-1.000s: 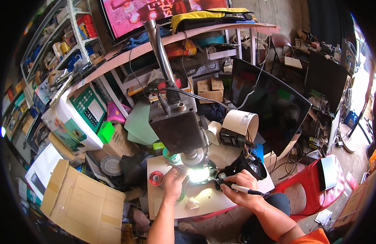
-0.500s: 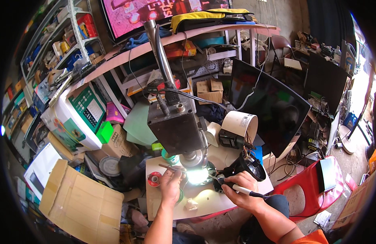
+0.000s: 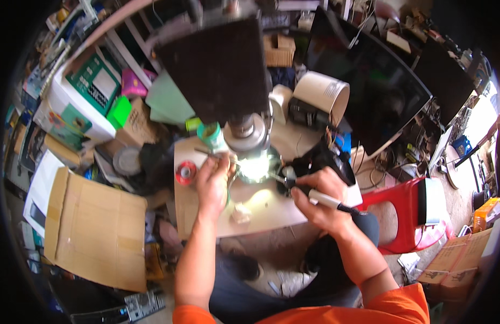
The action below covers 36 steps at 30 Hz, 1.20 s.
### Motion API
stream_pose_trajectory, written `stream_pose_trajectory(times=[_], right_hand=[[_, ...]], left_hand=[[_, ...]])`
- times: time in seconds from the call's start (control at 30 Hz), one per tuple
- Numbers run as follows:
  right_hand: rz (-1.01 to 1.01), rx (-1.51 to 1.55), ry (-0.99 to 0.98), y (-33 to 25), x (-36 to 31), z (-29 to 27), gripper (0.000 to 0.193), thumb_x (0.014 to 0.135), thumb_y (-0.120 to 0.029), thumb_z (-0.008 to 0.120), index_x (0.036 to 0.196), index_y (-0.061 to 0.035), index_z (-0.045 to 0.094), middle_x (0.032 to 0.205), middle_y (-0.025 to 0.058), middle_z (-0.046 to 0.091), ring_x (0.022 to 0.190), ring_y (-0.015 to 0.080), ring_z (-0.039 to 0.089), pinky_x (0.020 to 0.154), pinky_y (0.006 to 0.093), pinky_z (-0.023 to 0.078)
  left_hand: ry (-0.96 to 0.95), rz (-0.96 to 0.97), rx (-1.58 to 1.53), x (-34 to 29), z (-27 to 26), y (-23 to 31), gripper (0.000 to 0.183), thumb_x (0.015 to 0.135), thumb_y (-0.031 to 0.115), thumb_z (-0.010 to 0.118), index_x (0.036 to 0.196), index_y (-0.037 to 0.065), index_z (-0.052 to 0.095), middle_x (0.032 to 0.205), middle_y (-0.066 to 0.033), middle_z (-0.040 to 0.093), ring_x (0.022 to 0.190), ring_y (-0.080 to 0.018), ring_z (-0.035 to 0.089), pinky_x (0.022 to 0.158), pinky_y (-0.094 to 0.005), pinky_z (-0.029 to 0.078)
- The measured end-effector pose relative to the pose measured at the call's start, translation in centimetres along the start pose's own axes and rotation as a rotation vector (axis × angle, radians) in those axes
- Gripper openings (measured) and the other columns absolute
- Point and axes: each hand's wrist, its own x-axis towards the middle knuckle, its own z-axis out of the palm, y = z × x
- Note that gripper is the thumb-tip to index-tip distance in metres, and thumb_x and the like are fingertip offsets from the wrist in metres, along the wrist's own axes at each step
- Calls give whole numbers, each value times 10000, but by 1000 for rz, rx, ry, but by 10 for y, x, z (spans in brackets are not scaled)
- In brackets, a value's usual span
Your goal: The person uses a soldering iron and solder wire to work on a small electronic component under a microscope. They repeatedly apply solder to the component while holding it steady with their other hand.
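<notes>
My left hand (image 3: 212,181) is closed on thin metal tweezers (image 3: 205,153) at the left side of a brightly lit spot. My right hand (image 3: 324,197) grips a soldering iron (image 3: 326,201) with a white and black handle, its tip pointing left into the same light. Over both hands stands a dark microscope (image 3: 215,70), its lens and lamp just above the glare. The piece under the light is washed out and cannot be made out. A red spool (image 3: 185,173) lies left of my left hand, and a green-and-white tub (image 3: 212,136) stands behind it.
The small pale table (image 3: 271,218) also bears a crumpled whitish lump (image 3: 240,214). Black parts with wires (image 3: 328,156) lie beyond my right hand. A red plastic stool (image 3: 396,216) is at right, an opened cardboard box (image 3: 98,227) at left, and a large dark screen (image 3: 368,81) behind.
The view has tipped downward, so the microscope looms larger and more of my lap shows. Both hands keep their tools at the lit spot, with little visible movement relative to the table.
</notes>
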Motion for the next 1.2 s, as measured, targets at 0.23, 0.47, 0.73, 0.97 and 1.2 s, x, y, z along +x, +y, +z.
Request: stream_pose_trajectory(times=[0.23, 0.47, 0.73, 0.97, 1.2], right_hand=[[-145, -33, -32, 4, 4, 9, 201, 699, -7, 799, 859, -26, 679, 798, 82, 688, 616, 253, 574, 579, 349, 479], [-162, -33, -30, 3, 5, 11, 207, 677, 10, 808, 838, -34, 686, 837, 71, 696, 629, 243, 591, 584, 352, 472], [-238, -105, -56, 2, 7, 12, 205, 655, 9, 814, 815, -39, 696, 868, 66, 700, 639, 234, 605, 588, 355, 459], [-155, -58, -50, 4, 3, 15, 190, 665, 11, 816, 805, -43, 699, 873, 60, 696, 642, 223, 605, 588, 348, 454], [-234, -97, -52, 2, 7, 14, 179, 672, 8, 818, 798, -40, 702, 855, 59, 698, 642, 223, 604, 587, 346, 457]], left_hand=[[-72, 88, 105, -1, -16, -3, 169, 1040, 45, 586, 1187, 34, 669, 1113, -58, 702, 989, -132, 644, 889, -298, 508], [-49, 127, 187, -3, -6, 1, 163, 1023, 66, 636, 1167, 4, 680, 997, -9, 676, 904, -81, 588, 846, -245, 479], [-52, 104, 154, -3, -5, 2, 168, 1023, 79, 644, 1169, 6, 682, 1004, -10, 672, 913, -88, 592, 862, -254, 487], [-52, 98, 125, -4, -4, 1, 173, 1023, 72, 641, 1178, 7, 682, 1036, -24, 688, 935, -93, 605, 873, -265, 491], [-60, 102, 128, -3, -7, 0, 179, 1023, 65, 638, 1186, 7, 681, 1050, -30, 696, 939, -92, 609, 869, -262, 489]])
